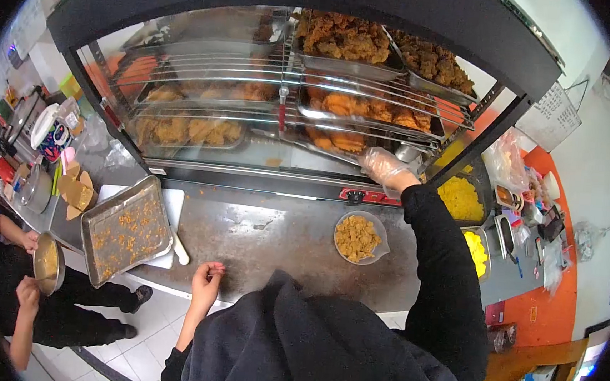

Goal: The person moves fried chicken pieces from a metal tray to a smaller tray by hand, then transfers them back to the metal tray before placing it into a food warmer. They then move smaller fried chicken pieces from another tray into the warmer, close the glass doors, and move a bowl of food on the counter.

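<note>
My right hand, in a clear plastic glove, reaches into the glass-fronted food warmer. Its fingers close at the near right corner of a metal tray on the bottom level, partly hiding that corner. Pieces of orange-brown fried chicken lie in this tray. Bare and loosely curled, my left hand is over the counter's front edge with nothing visible in it. Below the warmer, nearer my right arm, a clear bowl of small fried pieces sits on the metal counter.
Trays of fried chicken fill the upper racks. A crumb-covered tray rests on a white board at left. Another person's hands hold a metal bowl. Yellow food stands right of my arm.
</note>
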`<action>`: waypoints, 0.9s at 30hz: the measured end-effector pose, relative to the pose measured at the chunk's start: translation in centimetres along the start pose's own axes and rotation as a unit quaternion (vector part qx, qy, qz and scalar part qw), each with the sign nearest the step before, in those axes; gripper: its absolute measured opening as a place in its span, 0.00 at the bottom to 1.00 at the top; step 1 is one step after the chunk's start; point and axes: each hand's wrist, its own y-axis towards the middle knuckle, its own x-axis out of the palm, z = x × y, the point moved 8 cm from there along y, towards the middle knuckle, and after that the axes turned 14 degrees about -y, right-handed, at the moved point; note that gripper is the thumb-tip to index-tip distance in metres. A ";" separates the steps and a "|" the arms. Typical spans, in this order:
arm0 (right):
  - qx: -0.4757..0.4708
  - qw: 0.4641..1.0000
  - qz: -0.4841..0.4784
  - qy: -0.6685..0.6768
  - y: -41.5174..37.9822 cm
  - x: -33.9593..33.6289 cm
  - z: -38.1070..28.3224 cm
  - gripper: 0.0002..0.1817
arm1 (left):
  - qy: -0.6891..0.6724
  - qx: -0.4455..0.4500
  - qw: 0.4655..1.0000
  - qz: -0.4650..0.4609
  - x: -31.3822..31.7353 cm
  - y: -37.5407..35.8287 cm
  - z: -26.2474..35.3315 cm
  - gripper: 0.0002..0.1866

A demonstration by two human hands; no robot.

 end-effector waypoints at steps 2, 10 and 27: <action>-0.002 0.999 0.021 -0.027 -1.3 0.0 0.2 0.10 | 0.004 0.002 1.000 -0.001 0.0 0.1 -0.1 0.07; 0.055 0.993 0.095 0.043 -3.7 -1.0 2.2 0.08 | 0.009 0.002 1.000 -0.007 0.3 0.2 -1.6 0.07; 0.165 0.986 0.015 0.038 0.0 -0.3 1.3 0.08 | -0.008 -0.028 0.999 -0.028 1.8 -0.1 -1.4 0.08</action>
